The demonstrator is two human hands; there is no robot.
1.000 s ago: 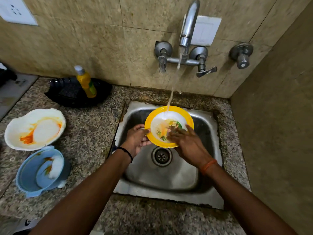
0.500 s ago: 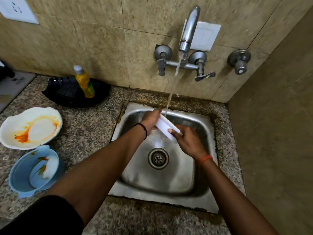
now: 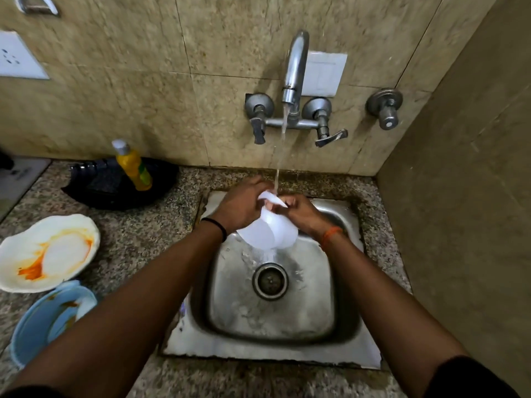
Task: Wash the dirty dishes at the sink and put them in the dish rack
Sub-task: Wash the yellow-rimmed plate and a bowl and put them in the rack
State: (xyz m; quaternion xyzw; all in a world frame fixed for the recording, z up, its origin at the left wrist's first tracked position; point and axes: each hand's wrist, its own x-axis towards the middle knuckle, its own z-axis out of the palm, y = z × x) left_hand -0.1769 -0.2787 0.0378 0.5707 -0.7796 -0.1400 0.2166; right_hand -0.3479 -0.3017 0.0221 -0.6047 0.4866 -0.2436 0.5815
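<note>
Blue bowl point(image 3: 48, 320): nearest, soiled, on counter point(image 3: 138, 234).
White plate point(image 3: 46, 251): orange-stained, behind it.
Left hand point(image 3: 241, 205), right hand point(image 3: 298, 212): fingers clamped on bowl point(image 3: 267, 234), held white underside up above sink point(image 3: 344, 320).
Tap point(image 3: 293, 81): stream strikes bowl.

Both forearms extend forward and converge. The left hand point(image 3: 242, 203), a black band at its wrist, has its fingers curled over the upper edge of a plate point(image 3: 267, 231). The right hand point(image 3: 301, 214), an orange thread at its wrist, grips the opposite edge, thumb toward the left hand.
</note>
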